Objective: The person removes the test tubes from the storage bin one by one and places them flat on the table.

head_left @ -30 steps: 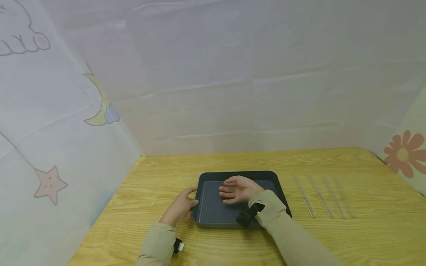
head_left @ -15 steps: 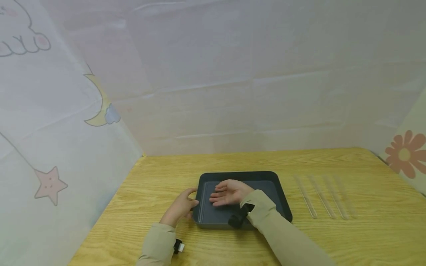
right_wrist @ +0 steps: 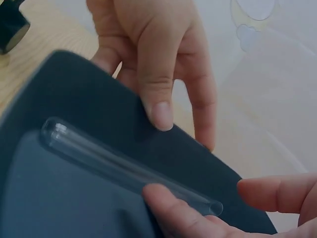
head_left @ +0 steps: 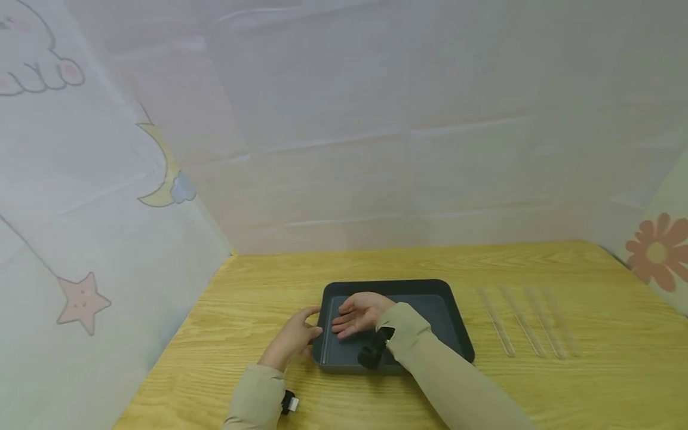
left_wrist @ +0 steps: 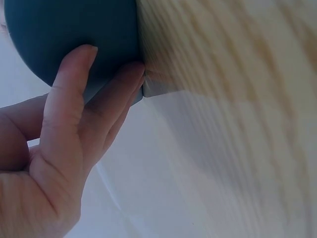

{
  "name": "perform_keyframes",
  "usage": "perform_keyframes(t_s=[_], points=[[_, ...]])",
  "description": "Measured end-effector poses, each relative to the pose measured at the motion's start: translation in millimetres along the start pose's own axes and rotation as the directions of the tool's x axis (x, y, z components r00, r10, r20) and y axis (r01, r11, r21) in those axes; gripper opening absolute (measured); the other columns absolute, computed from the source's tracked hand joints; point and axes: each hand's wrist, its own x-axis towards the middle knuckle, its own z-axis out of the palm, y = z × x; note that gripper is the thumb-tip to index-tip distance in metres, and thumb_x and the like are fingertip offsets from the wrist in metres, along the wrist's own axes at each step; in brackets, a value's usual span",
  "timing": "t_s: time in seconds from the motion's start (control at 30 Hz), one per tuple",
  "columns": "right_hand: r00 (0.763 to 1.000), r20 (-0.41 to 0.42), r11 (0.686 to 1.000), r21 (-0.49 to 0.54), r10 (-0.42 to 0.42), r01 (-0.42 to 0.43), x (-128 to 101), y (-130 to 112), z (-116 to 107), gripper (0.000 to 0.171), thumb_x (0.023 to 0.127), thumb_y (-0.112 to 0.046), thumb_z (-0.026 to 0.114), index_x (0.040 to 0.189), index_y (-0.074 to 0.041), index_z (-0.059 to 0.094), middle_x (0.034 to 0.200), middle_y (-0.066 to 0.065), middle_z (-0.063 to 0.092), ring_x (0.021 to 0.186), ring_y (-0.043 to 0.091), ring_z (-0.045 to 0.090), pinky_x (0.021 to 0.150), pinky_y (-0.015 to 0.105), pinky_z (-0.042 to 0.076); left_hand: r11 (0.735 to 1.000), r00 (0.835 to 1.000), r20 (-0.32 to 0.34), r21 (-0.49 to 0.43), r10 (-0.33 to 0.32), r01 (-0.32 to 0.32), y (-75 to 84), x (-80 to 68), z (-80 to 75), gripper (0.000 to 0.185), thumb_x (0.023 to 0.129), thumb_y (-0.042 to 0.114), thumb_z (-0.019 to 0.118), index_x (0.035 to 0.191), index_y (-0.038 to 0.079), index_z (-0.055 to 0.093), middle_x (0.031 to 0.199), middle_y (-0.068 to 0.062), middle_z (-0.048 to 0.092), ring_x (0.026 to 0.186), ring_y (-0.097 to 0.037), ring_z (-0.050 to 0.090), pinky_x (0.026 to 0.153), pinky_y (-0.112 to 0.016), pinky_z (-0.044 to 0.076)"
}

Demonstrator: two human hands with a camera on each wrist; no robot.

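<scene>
A dark rectangular baking tray lies on the wooden table. My left hand grips its left side, the thumb over the rim and the other fingers against the outside wall. Within the tray, a clear test tube lies along the left wall. Over the tray is my right hand, palm partly turned up, its fingers extended toward that wall. In the right wrist view, one of its fingertips is right beside the tube; whether it touches cannot be told. Several more clear test tubes lie in a row right of the tray.
The wooden table reaches back to a pale cloth backdrop. A similar printed cloth hangs at the left. Both forearms wear beige sleeves, with a black wrist camera on the right wrist.
My right hand has moved left across the tray toward its left wall and slightly nearer to me. The left hand keeps its hold on the tray. The head view has shifted slightly.
</scene>
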Motion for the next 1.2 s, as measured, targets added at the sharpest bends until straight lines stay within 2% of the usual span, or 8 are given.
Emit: perform_keyframes(t_s=[0.17,0.4,0.63,0.77,0.97,1.2], points=[[0.999,-0.046,0.999,-0.032,0.006,-0.007,3,-1,3,0.051,0.101,0.005,0.035,0.144,0.019,0.010,0.144,0.040,0.027,0.134,0.051,0.029,0.106,0.058,0.028,1.000,1.000,0.002,0.000,0.007,-0.007,-1.1,0.2,0.0,0.050,0.097,-0.002,0.053,0.145,-0.003,0.038,0.100,-0.018,0.065,0.082,-0.024,0.066,0.053,-0.033,0.050],[0.997,-0.073,0.985,-0.163,0.040,-0.052,12,-1,10,0.043,0.102,0.003,0.037,0.140,0.021,0.025,0.142,0.037,0.035,0.133,0.046,0.035,0.104,0.055,0.034,1.000,1.000,-0.004,-0.013,0.008,-0.008,-3.2,0.0,0.1,0.049,0.098,-0.002,0.052,0.145,-0.003,0.038,0.103,-0.021,0.063,0.086,-0.027,0.066,0.055,-0.035,0.052],[0.996,-0.085,0.954,-0.298,-0.020,-0.006,14,3,19,0.035,0.100,0.006,0.043,0.132,0.021,0.041,0.136,0.039,0.041,0.129,0.046,0.042,0.099,0.053,0.041,0.999,1.000,0.005,-0.023,0.026,-0.026,-3.0,-0.1,-0.2,0.049,0.096,-0.003,0.054,0.143,-0.003,0.040,0.100,-0.021,0.063,0.083,-0.026,0.066,0.053,-0.032,0.052],[0.992,-0.120,0.945,-0.328,-0.045,0.004,15,5,23,0.036,0.098,0.007,0.048,0.130,0.021,0.043,0.135,0.037,0.043,0.126,0.045,0.044,0.096,0.054,0.044,0.999,0.999,0.011,-0.018,0.043,-0.042,-3.0,-0.7,-1.2,0.048,0.095,-0.004,0.054,0.141,-0.004,0.041,0.097,-0.021,0.063,0.080,-0.024,0.066,0.053,-0.032,0.052],[0.985,-0.148,0.932,-0.361,-0.094,0.035,13,6,23,0.038,0.095,0.007,0.053,0.130,0.020,0.044,0.131,0.037,0.045,0.120,0.044,0.048,0.091,0.056,0.047,1.000,1.000,-0.003,-0.005,0.030,-0.030,-0.4,-1.0,-0.2,0.049,0.097,-0.002,0.054,0.144,-0.002,0.040,0.102,-0.022,0.064,0.086,-0.027,0.066,0.054,-0.034,0.052],[0.978,-0.146,0.935,-0.344,-0.147,0.089,4,1,10,0.040,0.095,0.004,0.055,0.134,0.010,0.048,0.132,0.036,0.045,0.121,0.045,0.048,0.088,0.060,0.046,1.000,1.000,0.000,-0.008,0.016,-0.016,-1.1,-0.7,-0.9,0.049,0.098,-0.002,0.052,0.145,-0.003,0.038,0.096,-0.016,0.066,0.081,-0.024,0.067,0.052,-0.032,0.050]])
